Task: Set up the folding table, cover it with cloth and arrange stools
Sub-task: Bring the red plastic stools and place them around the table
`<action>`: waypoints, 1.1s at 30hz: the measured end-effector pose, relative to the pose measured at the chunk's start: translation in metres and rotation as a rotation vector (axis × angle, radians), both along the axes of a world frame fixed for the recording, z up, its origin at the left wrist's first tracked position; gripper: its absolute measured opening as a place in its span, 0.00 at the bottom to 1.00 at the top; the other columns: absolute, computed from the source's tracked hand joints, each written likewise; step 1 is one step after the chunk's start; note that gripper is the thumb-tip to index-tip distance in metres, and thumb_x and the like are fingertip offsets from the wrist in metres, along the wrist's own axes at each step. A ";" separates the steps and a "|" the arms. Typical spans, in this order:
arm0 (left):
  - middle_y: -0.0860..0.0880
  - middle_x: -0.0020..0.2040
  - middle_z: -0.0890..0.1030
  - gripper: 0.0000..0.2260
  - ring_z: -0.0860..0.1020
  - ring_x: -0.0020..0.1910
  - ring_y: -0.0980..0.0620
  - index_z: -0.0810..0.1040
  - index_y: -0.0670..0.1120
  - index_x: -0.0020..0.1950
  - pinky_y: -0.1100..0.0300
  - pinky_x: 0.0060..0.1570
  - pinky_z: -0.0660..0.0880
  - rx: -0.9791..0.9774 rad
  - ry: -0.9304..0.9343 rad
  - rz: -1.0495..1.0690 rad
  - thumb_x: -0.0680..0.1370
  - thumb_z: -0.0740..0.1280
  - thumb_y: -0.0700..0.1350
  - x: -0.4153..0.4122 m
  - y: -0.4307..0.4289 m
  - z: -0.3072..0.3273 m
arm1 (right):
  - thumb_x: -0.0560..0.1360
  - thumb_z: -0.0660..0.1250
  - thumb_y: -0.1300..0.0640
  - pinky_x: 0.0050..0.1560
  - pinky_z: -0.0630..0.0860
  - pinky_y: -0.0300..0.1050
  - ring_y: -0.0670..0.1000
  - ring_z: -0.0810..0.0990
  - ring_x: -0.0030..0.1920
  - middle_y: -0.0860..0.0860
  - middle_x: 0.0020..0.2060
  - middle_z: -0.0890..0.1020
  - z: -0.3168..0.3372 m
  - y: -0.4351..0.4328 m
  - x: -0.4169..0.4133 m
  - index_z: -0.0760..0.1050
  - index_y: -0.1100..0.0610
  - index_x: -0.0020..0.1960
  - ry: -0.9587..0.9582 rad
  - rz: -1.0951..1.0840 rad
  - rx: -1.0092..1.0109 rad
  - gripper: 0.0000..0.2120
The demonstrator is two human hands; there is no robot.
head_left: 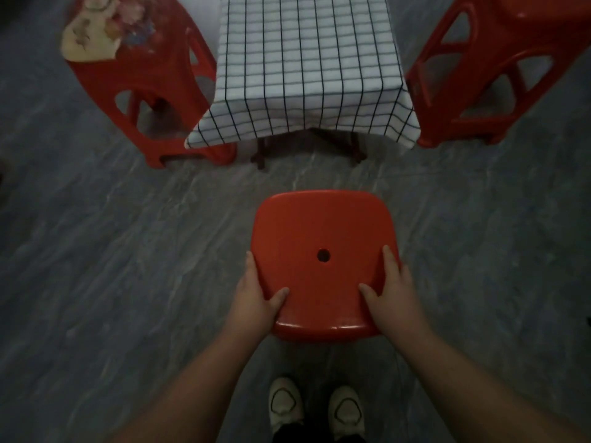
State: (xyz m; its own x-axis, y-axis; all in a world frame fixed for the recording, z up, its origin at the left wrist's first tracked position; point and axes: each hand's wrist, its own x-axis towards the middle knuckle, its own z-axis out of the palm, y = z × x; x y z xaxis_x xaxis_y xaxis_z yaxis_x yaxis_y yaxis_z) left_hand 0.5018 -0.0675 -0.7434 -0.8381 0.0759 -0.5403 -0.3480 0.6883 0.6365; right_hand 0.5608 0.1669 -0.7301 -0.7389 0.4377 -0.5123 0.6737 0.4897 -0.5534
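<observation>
A grey streaked floor (pixel 96 266) fills most of the view. At the top middle stands the desk (pixel 259 153), of which only the dark legs show, because a white cloth (pixel 307 59) with a dark grid covers its top and hangs over the near edge and both near corners. A red plastic stool stands on either side of it: the left stool (pixel 144 91) has a flowered picture on its seat and one foot tucked just under the hanging cloth corner, while the right stool (pixel 479 75) sits close against the other corner. A third red one, the near stool (pixel 323 225), is in front of the desk and apart from it, seen from above with a small round hole (pixel 323 255) in its seat. Both hands grip this seat by its near corners: the left hand (pixel 256 295) and the right hand (pixel 393 292) each lay a thumb on top and wrap the side rim, the other fingers mostly hidden below. Under the forearms, two pale shoes (pixel 286 404) point toward the desk
</observation>
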 end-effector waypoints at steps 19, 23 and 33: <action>0.47 0.79 0.62 0.49 0.65 0.75 0.49 0.40 0.56 0.81 0.44 0.73 0.66 -0.053 -0.063 0.058 0.74 0.75 0.49 0.076 -0.012 -0.002 | 0.76 0.71 0.54 0.73 0.63 0.55 0.59 0.64 0.75 0.59 0.78 0.54 0.004 -0.010 0.059 0.47 0.47 0.81 -0.082 0.070 -0.020 0.43; 0.46 0.79 0.60 0.48 0.65 0.76 0.46 0.40 0.51 0.82 0.49 0.73 0.64 -0.110 -0.107 0.025 0.76 0.73 0.48 0.072 -0.008 0.010 | 0.77 0.70 0.52 0.74 0.63 0.57 0.60 0.62 0.76 0.58 0.79 0.51 0.007 -0.005 0.060 0.43 0.45 0.81 -0.143 0.132 -0.021 0.44; 0.42 0.80 0.59 0.32 0.56 0.79 0.41 0.54 0.47 0.81 0.44 0.76 0.57 -0.461 0.132 -0.283 0.80 0.59 0.55 0.081 -0.013 0.193 | 0.78 0.63 0.51 0.78 0.54 0.52 0.60 0.59 0.77 0.61 0.77 0.63 0.176 -0.007 0.054 0.60 0.58 0.79 -0.096 0.454 0.152 0.32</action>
State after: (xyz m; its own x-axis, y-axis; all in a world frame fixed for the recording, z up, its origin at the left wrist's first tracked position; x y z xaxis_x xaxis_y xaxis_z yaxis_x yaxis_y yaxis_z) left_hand 0.5825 -0.0805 -0.5505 -0.8821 0.0883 -0.4627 -0.0467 0.9610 0.2726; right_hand 0.6148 0.1599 -0.5540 -0.8251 0.1571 -0.5427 0.4178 0.8164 -0.3987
